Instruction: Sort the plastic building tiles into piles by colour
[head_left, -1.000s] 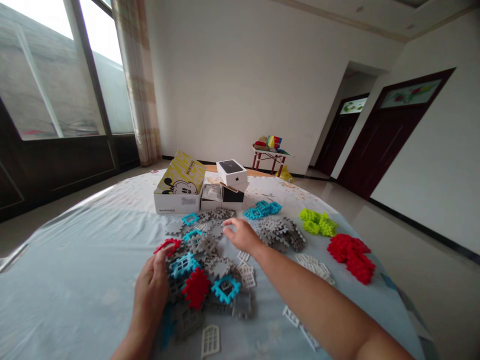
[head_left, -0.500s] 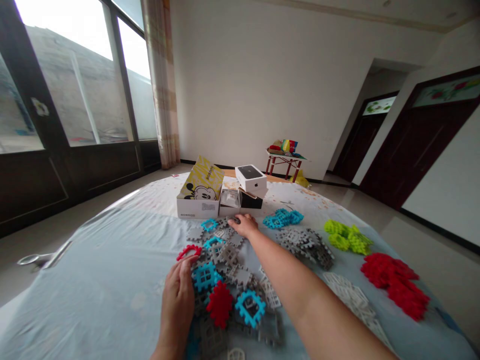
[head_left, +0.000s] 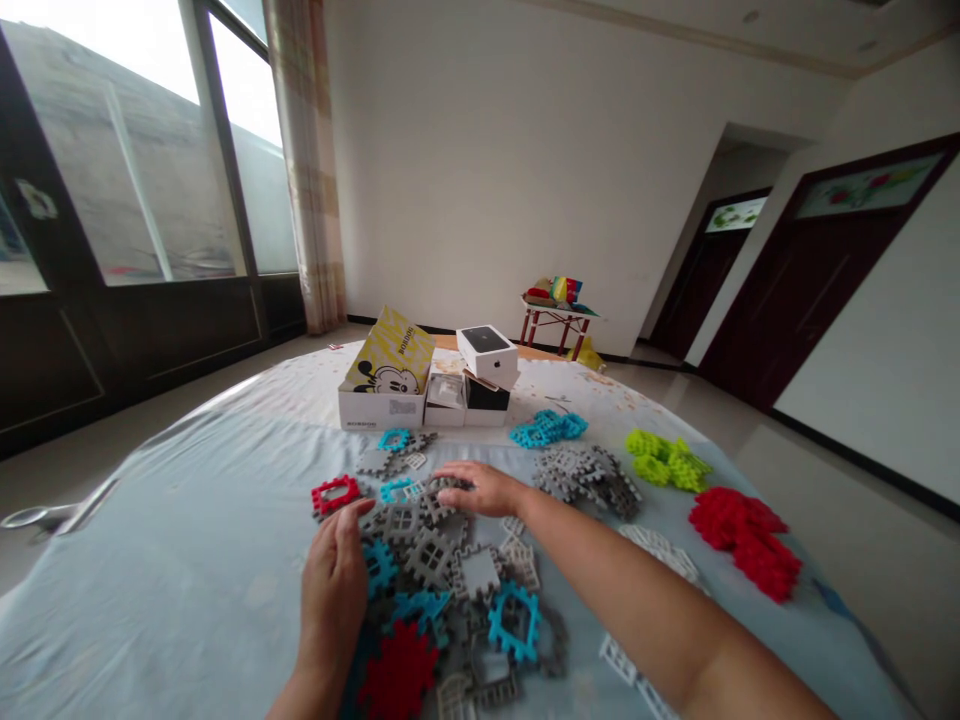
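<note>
My left hand [head_left: 335,565] rests along the left side of a mixed heap of interlocking plastic building pieces, its fingers stretched out and holding nothing. Just beyond its fingertips lies a red frame piece [head_left: 335,494]. At the far side of the heap, my right hand [head_left: 484,489] has its thumb and fingers around grey building pieces [head_left: 444,500]. Nearer in the heap are a blue frame piece [head_left: 514,622], a red piece [head_left: 400,672] and a grey window piece [head_left: 431,557]. Part of the heap is hidden under the right hand.
Sorted piles lie to the right: blue [head_left: 549,428], grey [head_left: 585,476], lime green [head_left: 667,460], red [head_left: 746,540] and white pieces [head_left: 660,550], partly behind my right forearm. An open yellow-lidded box [head_left: 382,410] and a white phone box [head_left: 487,352] stand at the back.
My right hand has drawn back from near the boxes towards the heap's middle. My left hand has stayed along the left edge, and pieces in the heap have shifted and spread.
</note>
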